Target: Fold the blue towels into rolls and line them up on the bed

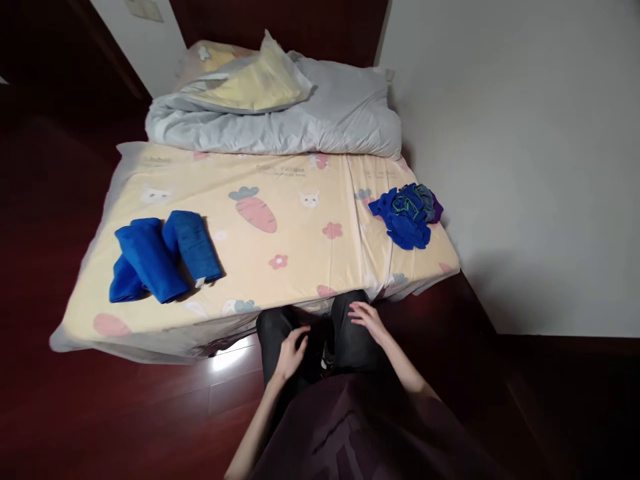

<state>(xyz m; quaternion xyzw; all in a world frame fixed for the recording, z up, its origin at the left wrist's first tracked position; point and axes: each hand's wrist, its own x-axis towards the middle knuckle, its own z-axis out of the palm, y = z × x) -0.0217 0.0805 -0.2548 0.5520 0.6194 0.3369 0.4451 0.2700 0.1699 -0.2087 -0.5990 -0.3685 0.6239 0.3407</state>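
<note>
My left hand [293,351] hovers over my left thigh, its fingers apart and holding nothing. Over my right knee is my right hand [367,316], also empty with the fingers spread. Neither hand touches the cloths on the bed. To the left, blue rolled cloths [153,260] lie partly stacked on one another. A darker blue rolled cloth [193,245] with a small white tag rests against them. At the bed's right side sits a crumpled heap of blue cloth [407,217], with green-edged, grey and purple pieces in it.
The bed [300,287] has a cream sheet printed with carrots, flowers and rabbits. Across its far end lie a folded grey-white quilt [345,113] and a yellow pillow [255,83]. A pale wall [530,167] stands on the right. Dark red wooden floor [125,413] surrounds the near side.
</note>
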